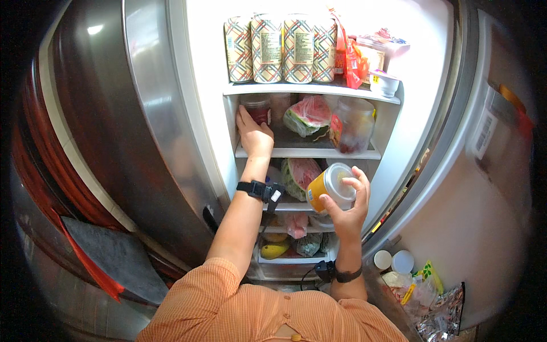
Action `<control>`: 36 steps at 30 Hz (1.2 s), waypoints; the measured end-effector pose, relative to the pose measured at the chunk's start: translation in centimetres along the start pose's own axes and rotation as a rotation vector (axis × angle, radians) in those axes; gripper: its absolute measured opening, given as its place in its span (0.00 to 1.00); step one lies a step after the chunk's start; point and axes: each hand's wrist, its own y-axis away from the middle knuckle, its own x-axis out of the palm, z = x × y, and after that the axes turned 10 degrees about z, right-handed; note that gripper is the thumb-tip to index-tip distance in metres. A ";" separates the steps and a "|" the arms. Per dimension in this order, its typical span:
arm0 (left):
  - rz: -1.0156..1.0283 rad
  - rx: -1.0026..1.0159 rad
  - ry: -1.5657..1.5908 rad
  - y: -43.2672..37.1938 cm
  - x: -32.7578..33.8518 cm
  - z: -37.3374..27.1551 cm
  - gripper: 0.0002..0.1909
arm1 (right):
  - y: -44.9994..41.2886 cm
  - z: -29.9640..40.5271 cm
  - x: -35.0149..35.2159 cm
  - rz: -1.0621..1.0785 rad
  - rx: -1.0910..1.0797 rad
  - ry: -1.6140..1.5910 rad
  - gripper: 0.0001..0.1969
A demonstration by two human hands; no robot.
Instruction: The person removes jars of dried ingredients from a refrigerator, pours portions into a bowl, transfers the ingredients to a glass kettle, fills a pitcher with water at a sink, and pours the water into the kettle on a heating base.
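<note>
My right hand (352,201) holds a clear plastic jar with a yellow label (324,188), tilted, in front of the open fridge. Its thumb and fingers grip around the jar's lid end. My left hand (255,133) reaches onto the second shelf and rests against a dark red jar with a clear top (257,110); whether it grips that jar cannot be told. To the right on this shelf (307,152) lie a wrapped piece of watermelon (308,115) and a large clear jar (352,124) with dark red contents at its bottom.
Several patterned cans (268,49), a red packet (353,64) and a white cup (384,83) stand above. Wrapped watermelon (299,177) lies on the shelf below; a drawer (295,259) holds a yellow fruit (274,250). At right, the open door (483,205) bears jars and bags.
</note>
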 end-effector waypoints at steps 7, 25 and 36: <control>0.100 0.068 0.019 0.0 1.0 2.0 0.29 | -1.9 0.2 1.2 0.052 -0.046 0.053 0.28; 0.401 0.160 0.352 9.2 -9.2 5.7 0.20 | -11.8 -0.6 20.8 0.104 -0.218 0.096 0.35; 1.422 -0.122 0.437 22.8 -19.0 12.7 0.14 | 32.4 -11.8 -6.8 0.813 0.957 0.029 0.06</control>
